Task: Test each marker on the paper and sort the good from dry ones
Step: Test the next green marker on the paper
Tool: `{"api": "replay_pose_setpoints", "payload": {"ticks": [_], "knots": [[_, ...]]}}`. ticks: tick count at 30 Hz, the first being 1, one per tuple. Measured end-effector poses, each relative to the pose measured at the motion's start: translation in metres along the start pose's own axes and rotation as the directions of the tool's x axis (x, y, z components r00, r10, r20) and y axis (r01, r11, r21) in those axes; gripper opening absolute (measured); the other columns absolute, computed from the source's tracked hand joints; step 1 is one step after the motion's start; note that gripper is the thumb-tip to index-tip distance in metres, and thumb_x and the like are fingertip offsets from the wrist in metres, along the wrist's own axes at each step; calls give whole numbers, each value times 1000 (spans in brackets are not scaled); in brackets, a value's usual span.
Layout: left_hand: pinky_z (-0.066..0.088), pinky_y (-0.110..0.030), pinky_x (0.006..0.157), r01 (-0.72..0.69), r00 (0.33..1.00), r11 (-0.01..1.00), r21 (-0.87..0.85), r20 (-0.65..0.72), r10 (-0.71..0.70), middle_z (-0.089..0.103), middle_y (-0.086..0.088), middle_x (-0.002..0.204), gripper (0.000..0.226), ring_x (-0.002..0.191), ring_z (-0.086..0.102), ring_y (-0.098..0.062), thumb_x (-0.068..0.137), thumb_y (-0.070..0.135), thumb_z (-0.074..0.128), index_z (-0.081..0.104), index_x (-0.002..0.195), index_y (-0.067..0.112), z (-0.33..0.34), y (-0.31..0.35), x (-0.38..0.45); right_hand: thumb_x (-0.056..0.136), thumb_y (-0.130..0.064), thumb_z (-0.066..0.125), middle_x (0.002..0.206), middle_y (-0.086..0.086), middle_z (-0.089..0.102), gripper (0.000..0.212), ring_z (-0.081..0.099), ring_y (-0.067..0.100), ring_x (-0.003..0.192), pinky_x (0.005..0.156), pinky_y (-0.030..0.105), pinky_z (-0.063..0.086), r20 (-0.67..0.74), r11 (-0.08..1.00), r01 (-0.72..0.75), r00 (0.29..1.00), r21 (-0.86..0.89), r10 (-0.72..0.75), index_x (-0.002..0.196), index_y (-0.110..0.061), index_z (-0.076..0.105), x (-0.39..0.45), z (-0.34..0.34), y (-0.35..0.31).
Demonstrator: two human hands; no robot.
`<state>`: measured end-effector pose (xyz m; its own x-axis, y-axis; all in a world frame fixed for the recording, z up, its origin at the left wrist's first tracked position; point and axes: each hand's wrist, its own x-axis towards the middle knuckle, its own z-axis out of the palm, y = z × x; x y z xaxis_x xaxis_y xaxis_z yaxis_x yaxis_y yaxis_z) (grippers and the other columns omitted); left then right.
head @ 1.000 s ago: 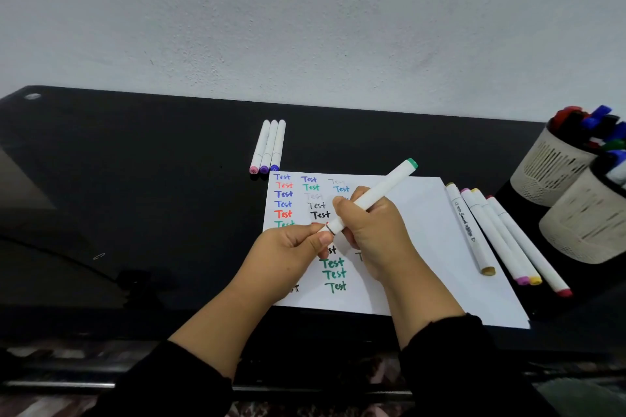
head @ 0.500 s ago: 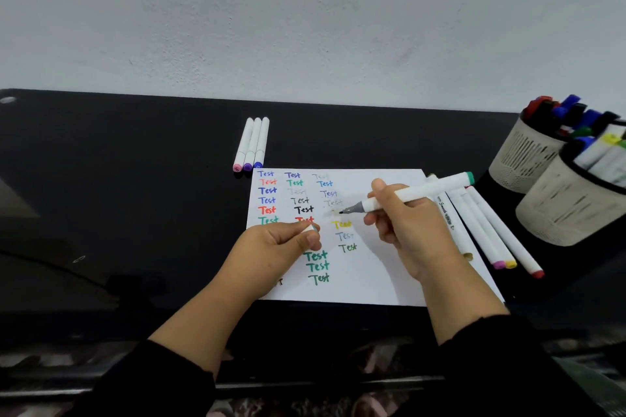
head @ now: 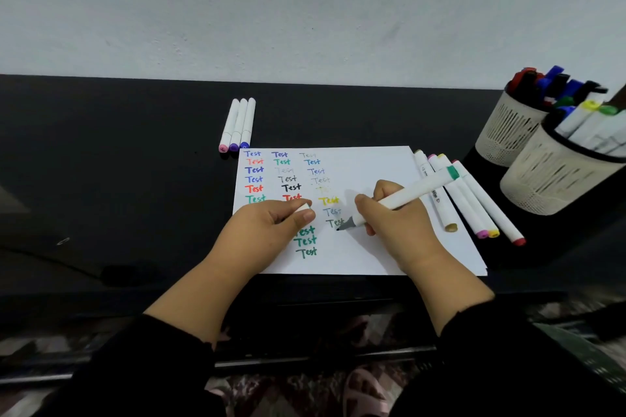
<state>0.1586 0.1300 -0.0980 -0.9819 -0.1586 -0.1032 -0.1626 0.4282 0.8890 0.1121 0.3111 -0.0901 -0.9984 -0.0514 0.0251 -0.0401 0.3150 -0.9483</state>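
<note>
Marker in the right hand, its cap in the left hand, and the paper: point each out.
marker (head: 406, 194), head view, mid barrel.
cap (head: 302, 207), head view, white end showing between the left hand's fingers.
paper (head: 369, 162), head view, bare upper right area.

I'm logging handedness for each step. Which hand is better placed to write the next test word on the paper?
The right hand: it grips the uncapped marker with its tip at the paper, below the last "Test". The left hand only pinches the white cap.

Two pen cups (head: 528, 145) and four loose markers (head: 474, 206) crowd the paper's (head: 372, 166) right edge — left tabletop (head: 118, 162) lies open.
</note>
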Motion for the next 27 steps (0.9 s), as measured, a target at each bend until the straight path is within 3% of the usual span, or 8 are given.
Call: {"api": "replay_pose_setpoints", "payload": {"ticks": [3, 6, 11, 15, 20, 27], "knots": [[33, -5, 80, 0, 1000, 1000, 5, -12, 0, 59, 23, 120, 30, 104, 46, 11, 85, 41, 62, 65, 114, 33, 0, 0, 0, 86, -15, 59, 60, 12, 44, 37, 39, 1, 40, 43, 11, 30, 19, 1000, 12, 1000, -20, -11, 61, -13, 32, -2, 0, -1], [32, -3, 79, -2, 1000, 999, 37, -21, 3, 58, 25, 120, 30, 102, 45, 11, 85, 43, 61, 65, 114, 34, 1, 2, 1, 87, -16, 60, 59, 10, 46, 37, 41, 0, 39, 41, 10, 28, 52, 997, 31, 998, -72, -28, 63, -12, 33, -4, 2, -2], [35, -10, 84, -5, 1000, 999, 45, -4, 5, 58, 23, 121, 31, 104, 45, 11, 85, 43, 61, 65, 114, 33, 0, 1, 0, 85, -14, 57, 66, 13, 39, 30, 34, 15, 60, 46, 19, 25, 8, 995, 24, 1000, -99, -23, 64, -11, 35, 0, 0, 2], [33, -14, 88, -2, 1000, 998, 55, -4, 2, 58, 23, 122, 31, 105, 45, 11, 85, 43, 61, 65, 114, 34, 0, 1, 0, 85, -15, 58, 64, 12, 39, 34, 34, 13, 56, 45, 17, 26, 24, 997, 15, 1000, -77, -13, 62, -13, 33, 0, 0, 2], [34, -16, 88, -1, 1000, 998, 56, 1, 1, 58, 23, 122, 30, 105, 46, 8, 85, 44, 61, 65, 114, 34, 0, 0, 0, 81, -8, 56, 64, 12, 36, 29, 33, 19, 63, 57, 28, 25, 64, 997, 11, 998, -75, -6, 62, -10, 35, -2, 0, 1], [35, -11, 82, -9, 1000, 998, 65, 11, 8, 58, 22, 123, 31, 107, 45, 9, 85, 45, 60, 65, 114, 35, 0, -1, 1, 83, -10, 56, 63, 12, 37, 37, 32, 17, 59, 44, 16, 24, 17, 998, 12, 1000, -69, -11, 58, -15, 29, 0, -3, 4]]}}
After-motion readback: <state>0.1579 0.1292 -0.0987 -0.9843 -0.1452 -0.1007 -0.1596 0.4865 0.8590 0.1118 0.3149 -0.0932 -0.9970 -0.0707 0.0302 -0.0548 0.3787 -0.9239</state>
